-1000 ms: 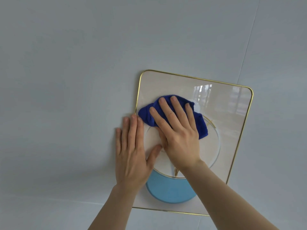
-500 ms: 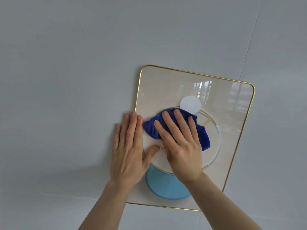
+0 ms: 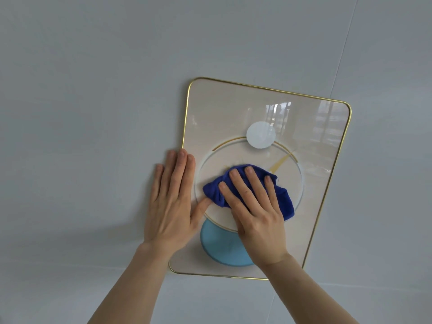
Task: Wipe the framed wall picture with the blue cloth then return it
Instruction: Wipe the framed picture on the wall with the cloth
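The framed picture (image 3: 224,108) hangs on a pale grey wall, glossy beige with a thin gold rim, a white disc, a large ring and a light blue disc. My right hand (image 3: 254,206) presses the crumpled dark blue cloth (image 3: 284,202) flat against the glass in the middle of the ring, fingers spread over it. My left hand (image 3: 171,204) lies flat and open across the picture's left edge, fingers on the wall, thumb on the glass touching the cloth. Part of the cloth is hidden under my right palm.
The grey wall (image 3: 93,90) surrounds the picture on all sides, with thin panel seams running at the right and along the bottom. Window reflections show in the glass at the upper right.
My right hand has dragged the cloth down the glass from the upper left to the ring's middle, uncovering the white disc. My left hand has stayed on the left edge.
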The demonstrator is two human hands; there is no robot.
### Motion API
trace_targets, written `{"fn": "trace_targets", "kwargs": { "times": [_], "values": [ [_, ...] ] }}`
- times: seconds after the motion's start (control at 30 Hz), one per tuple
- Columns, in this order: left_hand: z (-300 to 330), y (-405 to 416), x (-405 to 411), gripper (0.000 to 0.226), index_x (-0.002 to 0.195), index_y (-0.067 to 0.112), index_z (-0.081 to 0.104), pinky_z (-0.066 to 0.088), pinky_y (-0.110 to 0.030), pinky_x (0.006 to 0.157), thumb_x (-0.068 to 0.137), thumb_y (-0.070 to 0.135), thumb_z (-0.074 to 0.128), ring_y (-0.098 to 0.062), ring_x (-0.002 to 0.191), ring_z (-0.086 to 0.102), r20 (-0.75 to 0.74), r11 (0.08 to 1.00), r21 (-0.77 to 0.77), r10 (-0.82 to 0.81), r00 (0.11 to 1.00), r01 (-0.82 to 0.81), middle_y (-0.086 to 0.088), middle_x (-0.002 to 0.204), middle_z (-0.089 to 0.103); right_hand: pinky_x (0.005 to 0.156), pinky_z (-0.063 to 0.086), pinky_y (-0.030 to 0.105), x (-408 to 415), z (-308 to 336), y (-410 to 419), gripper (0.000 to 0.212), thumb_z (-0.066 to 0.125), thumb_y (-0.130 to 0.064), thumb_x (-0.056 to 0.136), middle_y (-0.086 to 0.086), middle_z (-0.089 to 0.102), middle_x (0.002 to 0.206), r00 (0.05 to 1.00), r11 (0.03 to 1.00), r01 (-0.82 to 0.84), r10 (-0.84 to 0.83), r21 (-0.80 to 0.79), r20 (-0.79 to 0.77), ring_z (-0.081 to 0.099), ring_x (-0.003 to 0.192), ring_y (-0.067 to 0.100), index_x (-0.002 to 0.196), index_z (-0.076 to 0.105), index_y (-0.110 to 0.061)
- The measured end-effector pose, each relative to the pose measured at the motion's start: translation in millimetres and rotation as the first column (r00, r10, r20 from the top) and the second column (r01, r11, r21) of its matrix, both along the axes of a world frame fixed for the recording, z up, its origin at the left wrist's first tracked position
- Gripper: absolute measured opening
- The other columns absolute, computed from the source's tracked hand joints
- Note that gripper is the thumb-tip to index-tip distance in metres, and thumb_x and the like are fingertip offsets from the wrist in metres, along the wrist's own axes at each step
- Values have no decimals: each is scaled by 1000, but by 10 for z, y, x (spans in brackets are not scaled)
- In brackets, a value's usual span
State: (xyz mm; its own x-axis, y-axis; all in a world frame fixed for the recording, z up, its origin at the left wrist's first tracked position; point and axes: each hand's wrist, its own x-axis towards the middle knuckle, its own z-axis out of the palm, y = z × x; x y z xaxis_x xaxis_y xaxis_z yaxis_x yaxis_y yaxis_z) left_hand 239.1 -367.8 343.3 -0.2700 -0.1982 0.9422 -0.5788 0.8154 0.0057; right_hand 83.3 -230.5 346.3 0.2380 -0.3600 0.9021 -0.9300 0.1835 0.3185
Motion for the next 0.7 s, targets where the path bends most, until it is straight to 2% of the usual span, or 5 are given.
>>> {"fn": "trace_targets", "kwargs": {
  "times": [0.1, 0.2, 0.37, 0.5, 0.7],
  "values": [
    [-10, -29, 44, 86, 163, 10, 3, 5, -45, 132, 102, 61, 35, -29, 161, 9, 29, 1000, -7, 11, 1000, -10, -12, 173, 13, 125, 26, 62, -17, -116, 73, 57, 57, 5, 96, 5, 48, 158, 999, 999, 37, -38, 28, 15, 35, 152, 35, 148, 55, -20],
    [0, -10, 74, 84, 164, 10, 3, 7, -46, 132, 103, 59, 33, -29, 162, 8, 40, 1000, -7, 4, 999, -3, -12, 173, 12, 122, 31, 63, -55, -320, 240, 55, 52, 2, 96, 5, 48, 158, 997, 994, 61, -64, 86, 38, 36, 152, 35, 147, 55, -20],
    [28, 97, 128, 81, 164, 10, 7, 10, -49, 131, 103, 56, 33, -28, 162, 8, 57, 998, 56, -5, 998, 2, -11, 174, 10, 114, 44, 63, -126, -685, 617, 80, 73, 16, 74, 5, 52, 156, 986, 968, 130, -148, 217, 71, 41, 149, 34, 144, 59, -19],
    [9, 277, 173, 78, 164, 12, 8, 11, -50, 131, 104, 53, 33, -27, 161, 10, 65, 993, 112, 18, 998, -25, -8, 174, 10, 113, 48, 51, -110, -884, 870, 88, 83, 17, 58, 4, 56, 153, 956, 918, 167, -240, 359, 169, 47, 145, 31, 137, 66, -18],
    [-185, 626, 239, 68, 163, 14, 21, 17, -52, 129, 104, 40, 42, -29, 160, 20, 32, 983, 157, -97, 995, 91, -8, 172, 19, 80, 64, 30, -79, -1153, 1299, 69, 93, 6, 47, 0, 75, 126, 882, 896, 125, -297, 426, 366, 71, 118, 26, 110, 79, -18]
  ]
}}
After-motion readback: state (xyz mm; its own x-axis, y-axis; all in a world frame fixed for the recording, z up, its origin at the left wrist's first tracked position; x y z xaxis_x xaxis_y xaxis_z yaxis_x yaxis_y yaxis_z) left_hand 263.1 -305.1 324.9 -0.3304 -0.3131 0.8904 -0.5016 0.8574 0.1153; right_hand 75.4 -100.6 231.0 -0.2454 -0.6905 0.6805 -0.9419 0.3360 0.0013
